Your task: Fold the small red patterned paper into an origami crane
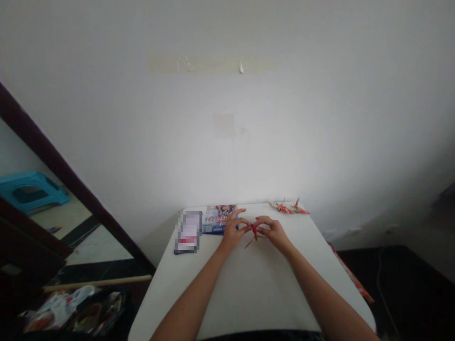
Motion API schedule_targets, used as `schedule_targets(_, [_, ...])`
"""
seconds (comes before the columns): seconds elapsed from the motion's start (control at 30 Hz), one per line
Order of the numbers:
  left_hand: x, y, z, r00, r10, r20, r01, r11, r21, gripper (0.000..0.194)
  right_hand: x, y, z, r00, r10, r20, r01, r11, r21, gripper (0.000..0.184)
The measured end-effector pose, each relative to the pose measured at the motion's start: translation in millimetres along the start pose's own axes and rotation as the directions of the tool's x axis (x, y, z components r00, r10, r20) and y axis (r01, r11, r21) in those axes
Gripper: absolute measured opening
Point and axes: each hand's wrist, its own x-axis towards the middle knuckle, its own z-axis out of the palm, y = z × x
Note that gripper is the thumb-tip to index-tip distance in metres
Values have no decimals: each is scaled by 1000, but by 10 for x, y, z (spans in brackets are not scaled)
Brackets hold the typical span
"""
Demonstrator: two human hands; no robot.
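Between my two hands, over the middle of the white table (pixel 263 284), is a small red folded paper crane (pixel 254 230) with thin pointed ends. My left hand (pixel 234 227) pinches its left side between thumb and forefinger, other fingers raised. From the right, my right hand (pixel 272 230) pinches it the same way, fingertips partly hiding the paper. Two finished-looking paper cranes (pixel 289 207), patterned in red and white, rest at the table's back right. A blue printed booklet (pixel 215 220) lies just behind and left of my left hand.
A phone (pixel 189 232), its screen blurred out, lies at the table's left edge. Behind the table rises a white wall (pixel 227 161). On the left stand a dark-framed mirror (pixel 71 175) showing a blue stool, and bagged rubbish (pixel 81 308) on the floor.
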Motion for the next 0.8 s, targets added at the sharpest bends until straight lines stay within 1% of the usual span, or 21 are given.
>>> schedule_targets(0.13, [5, -17, -7, 999, 4, 31, -3, 1000, -21, 4, 3, 33, -16, 999, -42, 19, 42, 999, 5, 34])
schedule_targets(0.33, [14, 1, -38, 993, 7, 115, -6, 1000, -15, 5, 20, 46, -34, 990, -121, 68, 120, 993, 14, 34])
schedule_targets(0.5, [18, 36, -75, 986, -10, 166, 9, 1000, 8, 8, 17, 31, -37, 987, -135, 85, 134, 991, 14, 34])
schedule_targets(0.7, [13, 45, -89, 984, 6, 178, -7, 1000, 5, 8, -2, 49, -36, 983, -151, 107, 153, 988, -12, 29])
schedule_targets(0.8, [9, 41, -67, 983, 21, 183, -21, 1000, -3, 7, -6, 67, -12, 976, -188, 109, 194, 980, -53, 27])
